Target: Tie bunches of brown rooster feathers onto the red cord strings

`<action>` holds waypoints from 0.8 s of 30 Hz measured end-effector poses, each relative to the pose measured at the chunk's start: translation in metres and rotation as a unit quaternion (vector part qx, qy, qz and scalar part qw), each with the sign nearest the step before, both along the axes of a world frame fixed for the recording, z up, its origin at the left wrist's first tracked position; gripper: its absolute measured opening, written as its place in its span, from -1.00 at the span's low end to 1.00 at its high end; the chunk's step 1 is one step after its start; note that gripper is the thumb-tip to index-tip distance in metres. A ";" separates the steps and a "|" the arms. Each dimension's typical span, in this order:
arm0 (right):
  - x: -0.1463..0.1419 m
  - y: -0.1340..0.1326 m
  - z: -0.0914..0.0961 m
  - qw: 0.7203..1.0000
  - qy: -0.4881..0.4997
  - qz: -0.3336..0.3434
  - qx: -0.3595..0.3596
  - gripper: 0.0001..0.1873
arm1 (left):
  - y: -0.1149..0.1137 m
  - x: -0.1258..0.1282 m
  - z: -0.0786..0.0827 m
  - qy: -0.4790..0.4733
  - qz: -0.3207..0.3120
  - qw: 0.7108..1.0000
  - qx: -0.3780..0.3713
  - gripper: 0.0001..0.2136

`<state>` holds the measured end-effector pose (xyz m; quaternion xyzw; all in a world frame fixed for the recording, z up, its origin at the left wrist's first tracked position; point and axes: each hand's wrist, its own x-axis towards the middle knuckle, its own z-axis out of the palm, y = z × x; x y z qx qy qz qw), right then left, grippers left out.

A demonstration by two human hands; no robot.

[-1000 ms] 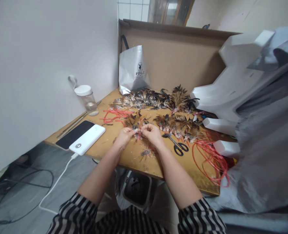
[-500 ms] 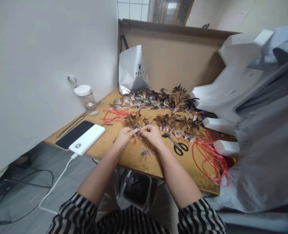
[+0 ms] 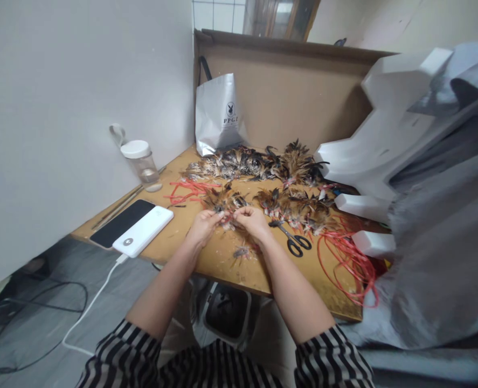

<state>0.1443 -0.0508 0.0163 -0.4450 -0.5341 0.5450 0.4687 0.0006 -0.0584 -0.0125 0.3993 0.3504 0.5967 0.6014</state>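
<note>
My left hand [image 3: 205, 225] is closed in a pinch at the base of a small bundle of brown and black feathers [image 3: 222, 197]. Just to its right, my right hand [image 3: 253, 223] has thumb and forefinger pressed together; anything between them is too small to make out. Some red shows between the two hands. Below them a small tuft of loose feathers [image 3: 242, 251] lies on the wooden table [image 3: 222, 269]. Black-handled scissors [image 3: 297, 243] rest right of my right hand, beside a row of tied feather bundles [image 3: 295, 207].
Red plastic strips [image 3: 350, 264] hang over the right edge; more red strips [image 3: 188, 189] lie left. Behind are a long feather pile [image 3: 242, 163] and a silver bag [image 3: 218, 116]. A phone [image 3: 121, 223], white power bank [image 3: 144, 231] and bottle [image 3: 141, 161] stand left. A bin [image 3: 227, 315] sits below.
My hands have moved slightly apart at the feather bundle, with the right hand's pinch now a little away from the left fingertips. The whole view has shifted slightly.
</note>
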 end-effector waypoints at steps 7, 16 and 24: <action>0.012 0.004 0.005 0.972 0.208 0.085 -0.067 -0.83 | -0.005 -0.012 0.003 0.003 0.010 1.000 -0.016 -0.80; 0.017 0.003 0.009 0.955 0.237 0.136 -0.118 -0.78 | -0.010 -0.044 0.009 0.028 0.033 0.999 -0.019 -0.79; 0.046 0.006 0.025 0.939 0.320 0.126 -0.025 -0.80 | -0.009 -0.073 0.009 0.078 0.088 0.992 -0.035 -0.77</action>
